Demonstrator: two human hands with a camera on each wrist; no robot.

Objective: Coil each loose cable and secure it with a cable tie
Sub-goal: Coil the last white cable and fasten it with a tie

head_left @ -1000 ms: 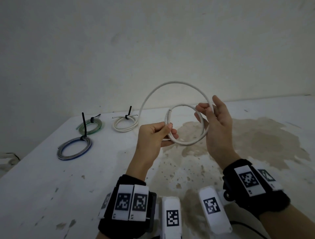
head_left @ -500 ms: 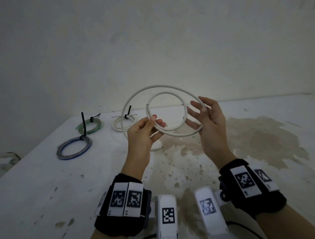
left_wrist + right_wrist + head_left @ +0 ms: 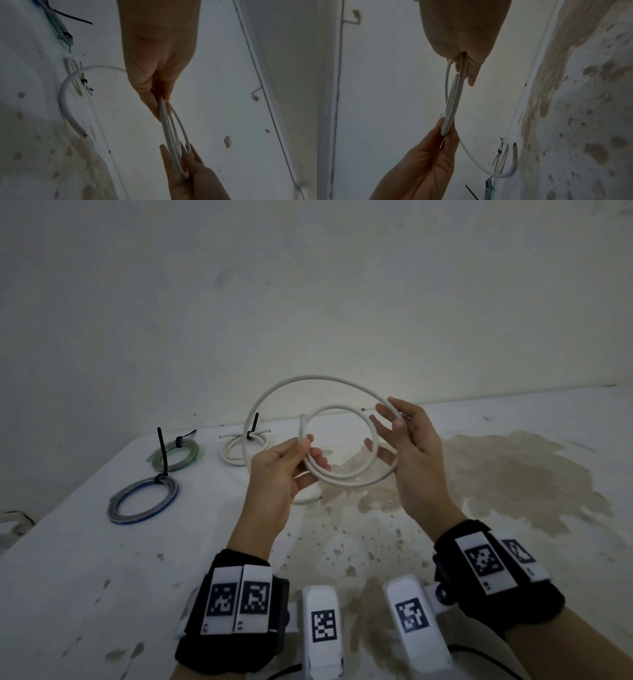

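Observation:
I hold a white cable [image 3: 352, 480] in two or three loops above the table. My left hand [image 3: 306, 445] pinches the loops at their left side, where one cut end stands up. My right hand [image 3: 380, 429] holds the right side between thumb and nearly straight fingers. The other end of the cable hangs down and rests on the table. In the left wrist view the cable [image 3: 167, 128] runs edge-on from my left hand [image 3: 161, 108] to my right hand [image 3: 175, 148]. The right wrist view shows the cable [image 3: 453, 98] between my right hand [image 3: 464, 71] and left hand [image 3: 447, 127].
Three coils with black ties lie at the back left of the stained white table [image 3: 102, 577]: a white coil [image 3: 245, 448], a green coil [image 3: 178, 455] and a blue-grey coil [image 3: 144, 499]. A wall rises behind the table. The table's left edge is close to the coils.
The loops have tilted from upright to flatter and have widened. My left hand has shifted left and up, and my right hand's fingers have spread along the right side.

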